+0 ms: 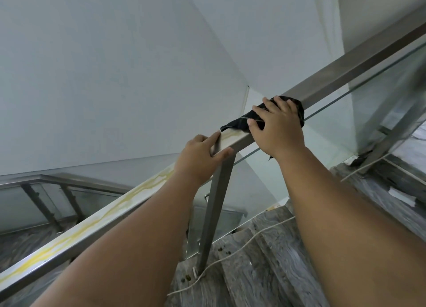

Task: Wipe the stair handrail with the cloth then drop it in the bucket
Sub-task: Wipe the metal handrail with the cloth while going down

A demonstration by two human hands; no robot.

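A square steel handrail (345,69) runs diagonally from lower left to upper right, with yellow streaks along its lower stretch. A black cloth (239,120) lies draped over the rail's top at mid-frame. My right hand (279,126) presses flat on the cloth, fingers spread over it and the rail. Just below it, my left hand (200,159) grips the rail, thumb on the near face and fingers on top, touching the cloth's lower tip. No bucket is in view.
Glass panels (368,113) hang under the rail, held by a steel post (214,214). Grey marble stair treads (265,260) climb to the right with a thin white cord trailing across them. A lower rail section (69,180) runs at the left. White walls stand behind.
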